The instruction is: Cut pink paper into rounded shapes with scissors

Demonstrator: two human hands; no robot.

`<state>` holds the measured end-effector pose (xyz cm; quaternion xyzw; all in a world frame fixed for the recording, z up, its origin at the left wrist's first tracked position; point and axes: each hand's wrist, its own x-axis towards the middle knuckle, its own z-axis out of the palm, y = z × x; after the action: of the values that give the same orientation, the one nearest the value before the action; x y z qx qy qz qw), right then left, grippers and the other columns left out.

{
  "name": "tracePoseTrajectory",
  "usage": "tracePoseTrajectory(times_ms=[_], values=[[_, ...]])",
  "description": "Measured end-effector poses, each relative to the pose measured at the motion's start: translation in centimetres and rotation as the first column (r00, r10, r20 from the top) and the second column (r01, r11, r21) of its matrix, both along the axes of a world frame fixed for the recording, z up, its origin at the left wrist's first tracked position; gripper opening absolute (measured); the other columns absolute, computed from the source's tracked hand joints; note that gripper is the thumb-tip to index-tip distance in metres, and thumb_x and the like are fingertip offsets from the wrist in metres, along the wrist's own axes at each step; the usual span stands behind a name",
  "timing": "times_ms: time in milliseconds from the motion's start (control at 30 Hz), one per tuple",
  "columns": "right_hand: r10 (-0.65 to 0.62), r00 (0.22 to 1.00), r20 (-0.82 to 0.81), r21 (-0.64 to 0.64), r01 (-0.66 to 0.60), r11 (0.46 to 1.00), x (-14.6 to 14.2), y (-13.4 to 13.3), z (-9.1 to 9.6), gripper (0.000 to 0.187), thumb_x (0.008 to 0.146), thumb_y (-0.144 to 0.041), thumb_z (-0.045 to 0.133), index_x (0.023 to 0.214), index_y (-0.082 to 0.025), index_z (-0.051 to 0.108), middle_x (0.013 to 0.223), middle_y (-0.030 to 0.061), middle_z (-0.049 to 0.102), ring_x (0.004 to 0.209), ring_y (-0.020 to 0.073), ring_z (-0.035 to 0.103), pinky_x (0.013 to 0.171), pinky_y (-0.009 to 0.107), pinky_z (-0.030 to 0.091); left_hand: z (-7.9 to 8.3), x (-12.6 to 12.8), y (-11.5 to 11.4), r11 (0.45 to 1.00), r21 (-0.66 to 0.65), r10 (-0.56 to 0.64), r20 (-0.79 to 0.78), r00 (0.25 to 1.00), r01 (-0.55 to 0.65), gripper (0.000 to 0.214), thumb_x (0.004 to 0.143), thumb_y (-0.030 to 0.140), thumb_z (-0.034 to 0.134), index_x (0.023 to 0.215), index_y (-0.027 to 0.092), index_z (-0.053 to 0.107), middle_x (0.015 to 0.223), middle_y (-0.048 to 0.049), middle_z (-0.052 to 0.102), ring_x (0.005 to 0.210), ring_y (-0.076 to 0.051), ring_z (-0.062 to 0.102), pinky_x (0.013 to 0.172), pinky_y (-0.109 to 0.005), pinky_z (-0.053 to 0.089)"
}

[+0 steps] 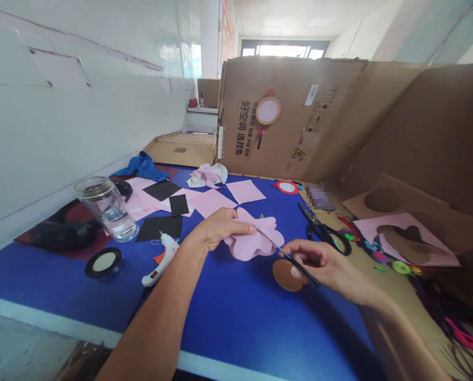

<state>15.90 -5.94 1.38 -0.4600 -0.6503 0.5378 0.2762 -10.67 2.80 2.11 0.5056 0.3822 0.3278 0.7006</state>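
My left hand (217, 227) pinches a pink scalloped flower-shaped paper cutout (254, 238) just above the blue table (240, 317). My right hand (324, 262) is closed around a thin dark tool (288, 254), probably small scissors, whose tip touches the pink cutout near my left thumb. A brown cardboard disc (286, 275) lies on the table under my right hand.
A white glue gun (161, 259), a glass of water (108, 209), a round black-rimmed lid (103, 262) and pink and black paper squares (173, 203) lie to the left. Black scissors (324, 230) and small coloured rings (399, 267) lie to the right. Cardboard walls (300, 116) stand behind.
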Motion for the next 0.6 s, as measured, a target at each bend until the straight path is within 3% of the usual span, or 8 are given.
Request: tracePoseTrajectory(times_ms=[600], values=[[-0.034,0.999,-0.007,0.017,0.034,0.999,-0.75,0.09,0.07,0.056,0.08,-0.069,0.082,0.104,-0.02,0.069,0.067,-0.0064,0.042,0.061,0.0114,0.029,0.056,0.026,0.025,0.02,0.02,0.14,1.0,-0.01,0.001,0.044,0.999,-0.001,0.034,0.059,0.027,0.098,0.083,0.011,0.081,0.082,-0.0112,0.079,0.068,-0.017,0.072,0.065,-0.027,0.055]])
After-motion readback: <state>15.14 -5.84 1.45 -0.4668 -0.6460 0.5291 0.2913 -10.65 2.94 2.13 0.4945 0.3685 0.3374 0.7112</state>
